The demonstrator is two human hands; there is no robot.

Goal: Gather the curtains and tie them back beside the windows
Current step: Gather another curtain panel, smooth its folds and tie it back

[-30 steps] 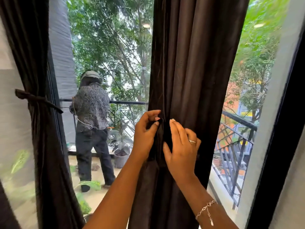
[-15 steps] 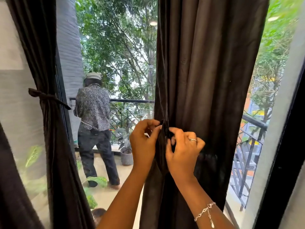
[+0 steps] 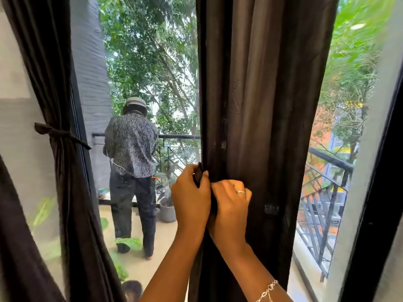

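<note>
The curtain (image 3: 261, 94) is matt dark-brown cloth, smooth between soft folds. The ring (image 3: 240, 192) I wear is polished metal; the balcony railing (image 3: 329, 160), matt black metal.

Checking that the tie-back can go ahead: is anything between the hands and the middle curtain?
Nothing visible. The left hand and right hand both grip the middle curtain at its left edge; the person on the balcony stands outside, beyond it.
</note>
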